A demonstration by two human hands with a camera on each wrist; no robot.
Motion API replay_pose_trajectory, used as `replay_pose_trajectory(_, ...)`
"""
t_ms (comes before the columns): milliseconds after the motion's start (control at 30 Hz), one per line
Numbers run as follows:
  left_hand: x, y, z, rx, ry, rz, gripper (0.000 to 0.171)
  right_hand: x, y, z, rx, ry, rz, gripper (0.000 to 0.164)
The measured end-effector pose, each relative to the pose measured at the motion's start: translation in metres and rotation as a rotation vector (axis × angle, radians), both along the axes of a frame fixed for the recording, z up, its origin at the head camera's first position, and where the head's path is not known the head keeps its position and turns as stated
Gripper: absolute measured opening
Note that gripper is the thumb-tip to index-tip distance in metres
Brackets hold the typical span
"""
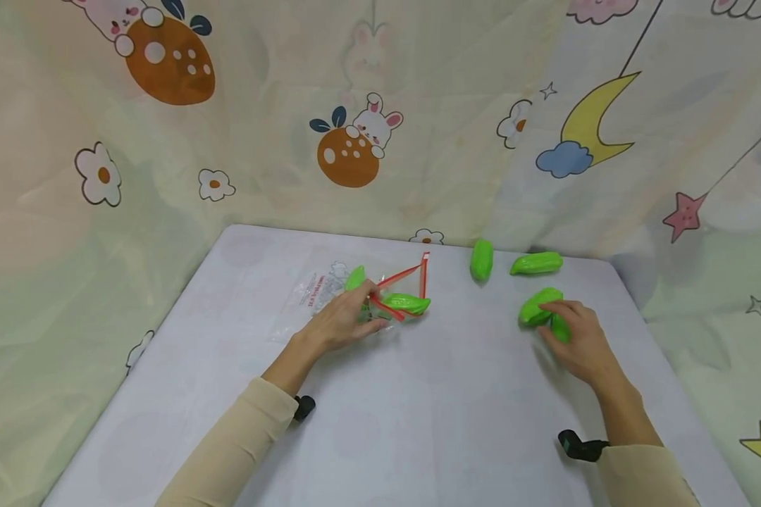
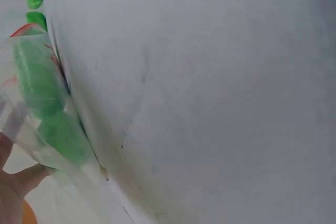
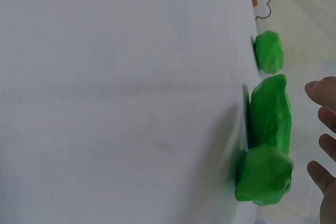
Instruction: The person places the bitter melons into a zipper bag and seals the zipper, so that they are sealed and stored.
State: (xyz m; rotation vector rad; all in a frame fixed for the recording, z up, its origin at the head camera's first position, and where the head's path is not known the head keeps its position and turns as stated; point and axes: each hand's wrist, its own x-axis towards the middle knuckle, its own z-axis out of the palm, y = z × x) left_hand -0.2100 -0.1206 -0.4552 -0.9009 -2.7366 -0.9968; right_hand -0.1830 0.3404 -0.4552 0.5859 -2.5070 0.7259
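A clear plastic zip bag (image 1: 311,289) with a red zip edge lies toward the back left of the white table. Green bumpy, gourd-shaped pieces are in it; one green piece (image 1: 407,304) lies at its red-edged mouth. My left hand (image 1: 339,320) pinches the bag near that mouth, and the left wrist view shows thumb and finger at the film of the bag (image 2: 52,145). On the right, my right hand (image 1: 580,341) is over a green piece (image 1: 535,308) and a second one (image 1: 561,328) beside it. Its fingers (image 3: 328,114) are spread and apart from the pieces in the right wrist view.
Two more green pieces lie near the back edge, an upright-lying one (image 1: 481,260) and a sideways one (image 1: 536,263). A patterned cloth (image 1: 260,127) hangs close behind the table (image 1: 444,408). Black wrist mounts (image 1: 580,446) show at both sleeves.
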Motion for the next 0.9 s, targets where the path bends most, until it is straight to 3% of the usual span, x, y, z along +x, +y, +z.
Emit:
replay_pose_trajectory(200, 0.0, 0.001, 0.002, -0.016, 0.002, 0.007, 0.047, 0.001, 0.011, -0.003, -0.023, 0.008, -0.023, 0.047)
replay_pose_trajectory(700, 0.0, 0.004, 0.005, -0.017, -0.012, -0.008, 0.048, 0.016, 0.03, -0.013, 0.016, -0.176, -0.167, 0.063)
replay_pose_trajectory(900, 0.001, 0.003, 0.005, -0.008, 0.002, -0.007, 0.047, 0.017, 0.032, -0.016, 0.027, -0.218, -0.167, 0.061)
